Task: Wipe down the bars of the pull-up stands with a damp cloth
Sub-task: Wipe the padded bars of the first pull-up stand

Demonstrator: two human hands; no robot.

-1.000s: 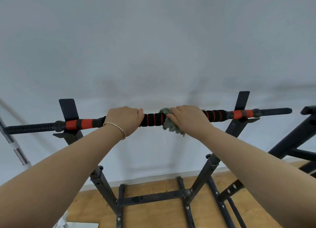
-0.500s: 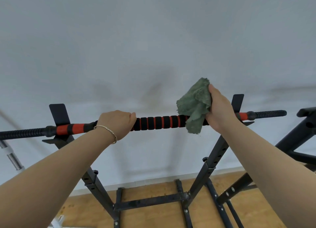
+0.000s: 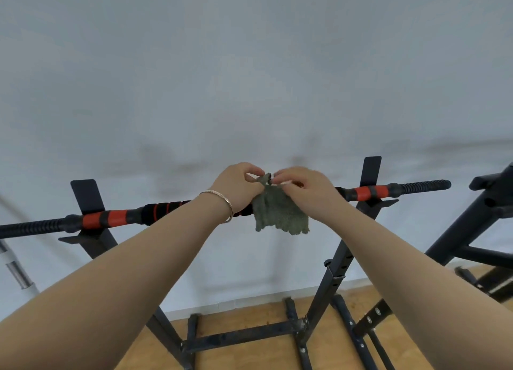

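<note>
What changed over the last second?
The left hand let go of the bar and moved right to the cloth. The right hand lifted the cloth off the bar; both hands now pinch its top edge, the rest hanging in front of the bar. Bar and stand stayed put.

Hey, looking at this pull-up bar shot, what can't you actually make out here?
All in the head view:
1. Middle of the bar: hidden behind the left hand, the right hand and the cloth they pinch.
2. Bar's left end: cut off by the left edge.
3. Second stand: mostly cut off by the right edge.
4. First stand: feet cut off by the bottom edge.
5. Cloth dampness: cannot be told.
</note>
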